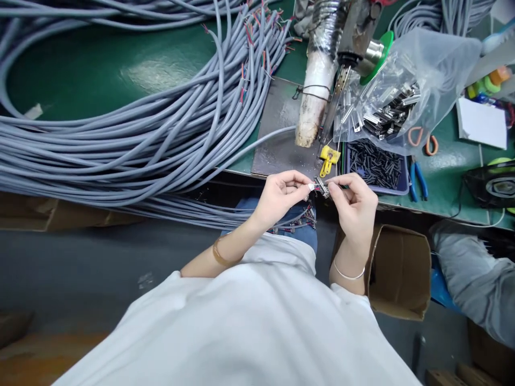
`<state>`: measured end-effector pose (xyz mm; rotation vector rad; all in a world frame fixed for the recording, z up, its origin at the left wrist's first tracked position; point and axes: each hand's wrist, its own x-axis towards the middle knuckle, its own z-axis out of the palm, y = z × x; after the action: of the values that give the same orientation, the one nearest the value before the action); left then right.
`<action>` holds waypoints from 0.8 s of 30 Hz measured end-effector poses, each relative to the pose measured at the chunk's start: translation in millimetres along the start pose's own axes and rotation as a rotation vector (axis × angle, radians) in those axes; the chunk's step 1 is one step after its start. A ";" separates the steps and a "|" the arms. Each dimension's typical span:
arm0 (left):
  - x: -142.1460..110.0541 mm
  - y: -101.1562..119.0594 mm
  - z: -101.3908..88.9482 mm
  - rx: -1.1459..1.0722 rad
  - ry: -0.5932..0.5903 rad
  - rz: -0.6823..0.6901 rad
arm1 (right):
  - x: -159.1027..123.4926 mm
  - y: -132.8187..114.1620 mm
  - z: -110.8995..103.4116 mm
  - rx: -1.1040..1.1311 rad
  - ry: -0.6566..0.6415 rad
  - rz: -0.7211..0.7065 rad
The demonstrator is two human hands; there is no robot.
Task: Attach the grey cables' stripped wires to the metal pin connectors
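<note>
My left hand [281, 195] is closed in a pinch on the wired end of a cable, by a small metal multi-pin connector [321, 186]. Coloured wires show beside the thumb. My right hand [356, 206] pinches the connector's other side with thumb and forefinger. Both hands are above my lap, at the bench's front edge. Just beyond them lies a yellow clip-like piece [330, 160], under a soldering iron [336, 102] and a wrapped, tube-shaped nozzle [314, 102]. Below my left hand, several wired connectors [303, 220] on grey cables rest on my lap.
A large bundle of grey cables [161, 128] covers the left bench. To the right are a tray of black sleeves [374, 165], a plastic bag of metal connectors [394, 107], blue-handled pliers [418, 179] and orange-handled scissors [431, 145]. A cardboard box [402, 268] stands below.
</note>
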<state>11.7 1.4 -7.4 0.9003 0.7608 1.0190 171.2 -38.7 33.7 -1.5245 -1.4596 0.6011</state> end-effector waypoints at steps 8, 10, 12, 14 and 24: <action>-0.1 -2.5 -0.3 0.033 -0.024 -0.004 | -0.4 2.2 0.4 0.043 -0.034 0.006; -0.2 -2.0 -0.4 0.029 -0.035 -0.006 | -0.6 3.5 -0.1 0.066 -0.037 0.018; -0.3 -1.1 -0.5 0.024 -0.040 -0.014 | -0.4 5.3 -1.1 0.086 -0.037 0.031; -0.3 -0.3 -0.6 0.023 -0.038 -0.023 | 0.2 7.0 -1.9 0.103 -0.038 0.045; 0.9 -0.6 -2.5 0.033 -0.105 -0.058 | 0.8 1.3 -3.3 -0.012 -0.180 -0.017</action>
<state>10.1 2.7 -9.2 0.9478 0.7133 0.9033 174.8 -38.7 34.3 -1.4969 -1.6123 0.7368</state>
